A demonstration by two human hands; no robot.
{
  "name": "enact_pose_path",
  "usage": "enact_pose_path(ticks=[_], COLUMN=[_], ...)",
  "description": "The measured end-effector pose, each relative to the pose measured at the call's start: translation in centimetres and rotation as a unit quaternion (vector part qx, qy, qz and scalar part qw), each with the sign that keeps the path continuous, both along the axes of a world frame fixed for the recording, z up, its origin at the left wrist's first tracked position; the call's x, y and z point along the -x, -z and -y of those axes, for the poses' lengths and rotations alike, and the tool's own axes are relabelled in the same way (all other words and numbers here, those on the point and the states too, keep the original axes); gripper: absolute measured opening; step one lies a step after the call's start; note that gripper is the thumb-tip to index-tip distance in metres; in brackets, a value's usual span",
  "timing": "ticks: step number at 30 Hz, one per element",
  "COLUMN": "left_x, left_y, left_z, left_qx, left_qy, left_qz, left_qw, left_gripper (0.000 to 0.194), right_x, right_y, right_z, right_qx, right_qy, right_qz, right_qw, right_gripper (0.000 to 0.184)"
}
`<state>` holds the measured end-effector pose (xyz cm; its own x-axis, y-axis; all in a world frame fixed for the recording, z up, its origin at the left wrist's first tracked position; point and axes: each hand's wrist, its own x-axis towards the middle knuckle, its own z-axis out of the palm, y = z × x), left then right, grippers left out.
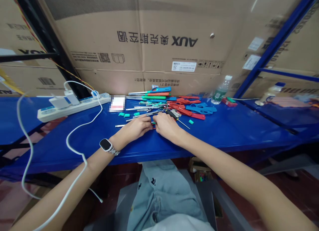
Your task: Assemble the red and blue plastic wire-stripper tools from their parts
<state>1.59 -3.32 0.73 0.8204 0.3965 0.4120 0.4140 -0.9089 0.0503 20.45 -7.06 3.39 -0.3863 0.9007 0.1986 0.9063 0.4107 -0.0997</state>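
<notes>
My left hand (139, 126), with a watch on the wrist, is closed at the front of a pile of long-nosed lighters. A thin metal tube (120, 126) sticks out to its left, apparently from the lighter in my fingers. My right hand (166, 124) is closed right beside it, knuckles up, on the same piece. Bits of green and red show between the hands; the rest is hidden. Behind my right hand lies a black-and-yellow screwdriver (171, 115), its shaft pointing right. Blue handles (201, 108) and red handles (179, 109) lie close by.
Small green caps (121, 114) are scattered on the blue tabletop (231, 128). A power strip (72, 108) with chargers stands left, and its white cable (68, 138) crosses over my left forearm. A water bottle (220, 91) stands back right. A large carton (154, 11) walls off the back.
</notes>
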Motion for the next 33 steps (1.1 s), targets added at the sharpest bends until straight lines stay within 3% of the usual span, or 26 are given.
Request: enact_pose_path(ticks=[14, 21, 25, 29, 33], left_x=[0.3, 0.2, 0.0, 0.0, 0.0], left_y=[0.0, -0.2, -0.2, 0.1, 0.0], left_z=[0.2, 1.1, 1.1, 0.8, 0.8], left_qx=[0.040, -0.028, -0.015, -0.010, -0.026], left_qy=[-0.005, -0.021, -0.009, 0.001, 0.003], left_qz=[0.015, 0.004, -0.001, -0.006, -0.010], left_qw=[0.999, 0.999, 1.000, 1.000, 1.000], left_gripper=[0.030, 0.031, 0.033, 0.033, 0.031], right_x=[-1.9, -3.3, -3.4, -3.0, -3.3], right_y=[-0.7, 0.6, 1.1, 2.3, 3.3], right_z=[0.1, -0.2, -0.2, -0.4, -0.8], right_qx=[-0.004, -0.011, 0.000, 0.000, -0.030], right_qy=[-0.088, -0.094, -0.091, -0.048, -0.027], right_qz=[0.060, -0.005, -0.061, -0.181, -0.286], right_qw=[0.994, 0.995, 0.994, 0.982, 0.957], right_gripper=[0.023, 0.023, 0.024, 0.017, 0.024])
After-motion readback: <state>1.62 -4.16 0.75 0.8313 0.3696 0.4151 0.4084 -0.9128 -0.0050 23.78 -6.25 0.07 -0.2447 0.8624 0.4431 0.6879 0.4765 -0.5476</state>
